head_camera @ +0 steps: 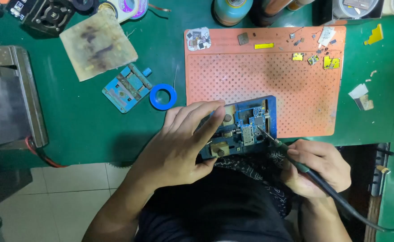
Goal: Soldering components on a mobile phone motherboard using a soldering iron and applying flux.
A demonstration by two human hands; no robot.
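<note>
Where the green work mat [85, 116] meets the perforated orange silicone pad [259, 85], a blue board-holding fixture [242, 127] lies at the pad's near edge, clamping a blue circuit board [249, 127]. The left hand [181, 145] grips the fixture's left end, hiding it. The right hand [320, 166] pinches a black corded soldering iron [295, 161], tip on the board. A blue tape ring [163, 97] lies just left.

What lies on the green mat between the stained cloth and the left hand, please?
In the head view, a blue clamp fixture and a blue tape ring lie between stained cloth and left hand.
</note>
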